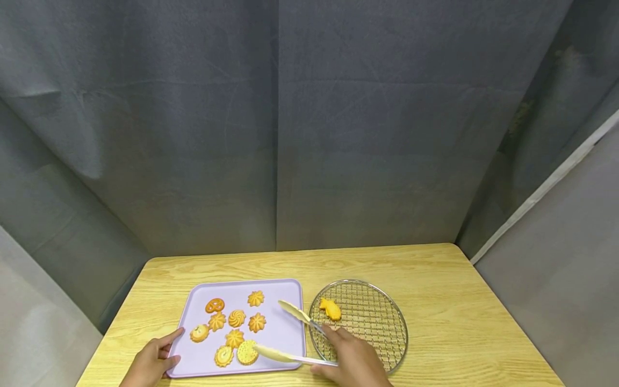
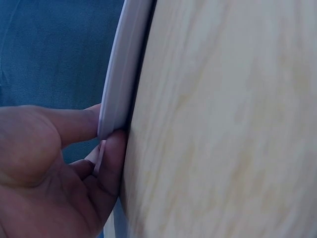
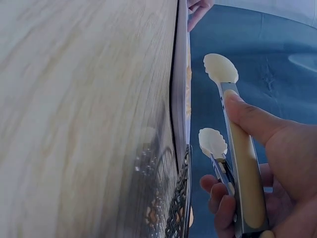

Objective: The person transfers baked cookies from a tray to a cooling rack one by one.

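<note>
My left hand [image 1: 147, 363] pinches the left edge of a lilac tray [image 1: 280, 287], thumb on top and fingers beneath; the left wrist view shows this hand [image 2: 49, 168] on the tray's rim [image 2: 121, 74]. Several cookies lie on the tray, among them a pretzel [image 1: 215, 305], a swirl cookie [image 1: 237, 318] and a speckled round cookie [image 1: 247, 352]. My right hand [image 1: 358, 357] holds tongs [image 1: 275, 353] with cream tips, spread wide over the tray's right side. Nothing sits between the tips. In the right wrist view, the thumb lies along one arm of the tongs [image 3: 245, 163].
Right of the tray stands a round wire rack [image 1: 382, 317] bearing a yellow pineapple-shaped cookie [image 1: 331, 309]. My right hand overlaps the rack's lower part. Both rest on a wooden table [image 1: 464, 322], with grey curtains [image 1: 367, 134] behind and at the sides.
</note>
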The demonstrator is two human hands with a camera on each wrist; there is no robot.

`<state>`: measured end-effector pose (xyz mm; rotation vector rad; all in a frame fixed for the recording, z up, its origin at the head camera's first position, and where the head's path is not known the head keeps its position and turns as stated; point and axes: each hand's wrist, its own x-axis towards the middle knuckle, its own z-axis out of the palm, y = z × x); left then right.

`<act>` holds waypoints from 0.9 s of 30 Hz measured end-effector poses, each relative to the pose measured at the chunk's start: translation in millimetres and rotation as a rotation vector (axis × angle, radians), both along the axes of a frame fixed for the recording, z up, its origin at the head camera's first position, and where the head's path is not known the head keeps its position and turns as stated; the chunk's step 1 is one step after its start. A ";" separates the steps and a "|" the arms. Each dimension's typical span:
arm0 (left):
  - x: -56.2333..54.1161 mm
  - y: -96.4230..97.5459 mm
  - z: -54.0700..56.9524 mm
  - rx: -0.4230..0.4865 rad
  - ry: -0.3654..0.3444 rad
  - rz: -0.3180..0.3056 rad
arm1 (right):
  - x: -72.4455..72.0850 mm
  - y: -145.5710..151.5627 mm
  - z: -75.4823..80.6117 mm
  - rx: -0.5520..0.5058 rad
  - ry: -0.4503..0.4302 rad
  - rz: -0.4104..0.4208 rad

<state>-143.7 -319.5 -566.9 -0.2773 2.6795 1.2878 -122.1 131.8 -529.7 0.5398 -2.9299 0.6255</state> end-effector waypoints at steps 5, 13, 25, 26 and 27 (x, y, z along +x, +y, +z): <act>-0.2 -0.4 -0.7 0.006 -0.001 0.001 | -0.8 -3.9 -1.3 0.012 0.005 0.014; -0.5 -0.1 -1.2 0.019 -0.004 0.008 | 0.4 -10.3 -0.8 0.033 0.009 0.005; -1.1 -0.7 -1.9 0.000 0.000 0.004 | 1.9 -18.4 -3.8 0.046 0.040 0.028; -1.1 -0.7 -1.9 0.000 0.000 0.004 | 1.8 -18.7 -4.3 0.047 0.044 0.031; -1.1 -0.8 -1.9 0.001 -0.001 0.003 | 1.6 -19.0 -4.8 0.048 0.047 0.035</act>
